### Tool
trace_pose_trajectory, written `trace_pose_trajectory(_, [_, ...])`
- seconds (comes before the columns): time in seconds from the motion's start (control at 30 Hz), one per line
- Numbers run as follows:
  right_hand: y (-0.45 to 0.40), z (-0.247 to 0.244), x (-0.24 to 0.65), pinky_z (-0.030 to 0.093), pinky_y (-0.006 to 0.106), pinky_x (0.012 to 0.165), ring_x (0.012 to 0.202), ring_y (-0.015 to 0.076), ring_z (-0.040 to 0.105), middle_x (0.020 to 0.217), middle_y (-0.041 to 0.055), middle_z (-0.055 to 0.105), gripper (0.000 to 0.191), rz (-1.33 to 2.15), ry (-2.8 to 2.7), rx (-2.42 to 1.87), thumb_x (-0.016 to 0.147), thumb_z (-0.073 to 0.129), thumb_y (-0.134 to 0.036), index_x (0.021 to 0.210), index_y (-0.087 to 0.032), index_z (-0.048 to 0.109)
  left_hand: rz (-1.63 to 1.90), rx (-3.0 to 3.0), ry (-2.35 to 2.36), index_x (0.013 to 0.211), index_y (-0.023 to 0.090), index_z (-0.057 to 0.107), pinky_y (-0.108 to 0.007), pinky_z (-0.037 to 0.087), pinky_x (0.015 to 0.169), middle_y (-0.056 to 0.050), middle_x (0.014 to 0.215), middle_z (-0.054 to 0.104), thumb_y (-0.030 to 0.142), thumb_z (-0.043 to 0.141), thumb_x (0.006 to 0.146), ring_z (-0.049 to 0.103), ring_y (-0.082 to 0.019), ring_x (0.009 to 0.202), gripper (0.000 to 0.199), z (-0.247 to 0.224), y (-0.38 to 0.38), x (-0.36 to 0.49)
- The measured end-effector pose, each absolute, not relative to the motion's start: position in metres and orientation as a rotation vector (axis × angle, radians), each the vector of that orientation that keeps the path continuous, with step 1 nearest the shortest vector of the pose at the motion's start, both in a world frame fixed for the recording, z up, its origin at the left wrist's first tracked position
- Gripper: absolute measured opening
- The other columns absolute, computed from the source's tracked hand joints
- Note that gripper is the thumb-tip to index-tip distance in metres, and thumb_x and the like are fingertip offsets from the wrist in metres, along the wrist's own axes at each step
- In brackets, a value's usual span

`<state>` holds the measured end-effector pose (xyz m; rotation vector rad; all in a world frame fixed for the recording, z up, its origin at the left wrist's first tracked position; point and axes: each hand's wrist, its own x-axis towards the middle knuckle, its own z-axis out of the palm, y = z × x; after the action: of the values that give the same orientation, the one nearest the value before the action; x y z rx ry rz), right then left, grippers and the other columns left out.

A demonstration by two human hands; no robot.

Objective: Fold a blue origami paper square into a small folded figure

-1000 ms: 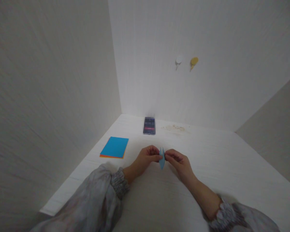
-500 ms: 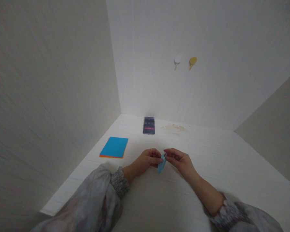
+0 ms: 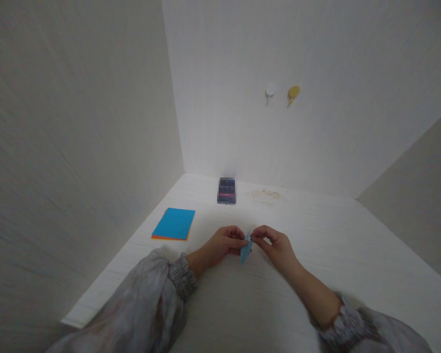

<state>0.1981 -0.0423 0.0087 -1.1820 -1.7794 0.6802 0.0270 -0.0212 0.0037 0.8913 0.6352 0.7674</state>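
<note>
A small piece of folded light-blue paper (image 3: 245, 252) is held upright between my two hands, over the white table. My left hand (image 3: 226, 245) pinches its left side between thumb and fingers; a ring shows on one finger. On the other side, my right hand (image 3: 274, 241) has thumb and index finger closed on the paper's upper right edge. The fingertips hide part of the folds.
A stack of blue and orange paper sheets (image 3: 174, 224) lies to the left on the table (image 3: 316, 235). Near the back wall is a dark blurred-out object (image 3: 227, 191), with a brownish stain (image 3: 270, 193) beside it. White (image 3: 270, 91) and yellow (image 3: 293, 92) hooks are on the wall.
My right thumb and index finger have drawn closer together at the paper's upper edge, and a pointed tip of it now shows there. My left hand has barely moved.
</note>
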Motion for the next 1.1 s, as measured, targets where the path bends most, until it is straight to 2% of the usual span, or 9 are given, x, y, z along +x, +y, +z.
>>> trace_pose_trajectory(0.3, [-0.0471,0.0179,0.1915,0.044,0.025,0.061,0.066,0.0135,0.053,0.072,0.0015,0.054,0.004,0.455,-1.871,-1.083,0.074,0.053,-0.017,0.072,-0.019,0.056,0.842,0.937,0.640,0.069,0.012,0.049,-0.024,0.045,0.054,0.001,0.063,0.059,0.018,0.076,0.047,0.055,-0.010,0.053,0.035,0.0026,-0.0221,0.0295])
trace_pose_trajectory(0.47, [-0.0480,0.0164,0.1907,0.045,0.026,0.061,0.065,0.0139,0.054,0.069,0.0009,0.057,0.003,0.476,-1.854,-1.128,0.074,0.054,-0.019,0.073,-0.020,0.057,0.894,0.967,0.633,0.070,0.013,0.048,-0.025,0.046,0.055,0.001,0.065,0.058,0.023,0.076,0.048,0.056,-0.010,0.055,0.037,-0.0001,-0.0204,0.0302])
trace_pose_trajectory(0.73, [-0.0476,0.0144,0.1905,0.047,0.026,0.068,0.074,0.0147,0.058,0.080,0.0026,0.062,0.011,0.533,-1.856,-1.060,0.075,0.051,-0.018,0.081,-0.021,0.060,1.008,1.045,0.661,0.070,0.013,0.048,-0.021,0.042,0.056,0.002,0.065,0.058,0.024,0.076,0.050,0.055,-0.009,0.056,0.036,0.0001,-0.0192,0.0306])
trace_pose_trajectory(1.1, [-0.0495,0.0174,0.1887,0.045,0.026,0.065,0.072,0.0145,0.055,0.078,0.0031,0.058,0.011,0.487,-1.895,-1.065,0.077,0.048,-0.016,0.077,-0.020,0.059,1.100,1.121,0.655,0.071,0.013,0.050,-0.021,0.040,0.058,0.001,0.065,0.058,0.026,0.073,0.055,0.054,-0.009,0.058,0.031,-0.0001,-0.0204,0.0321])
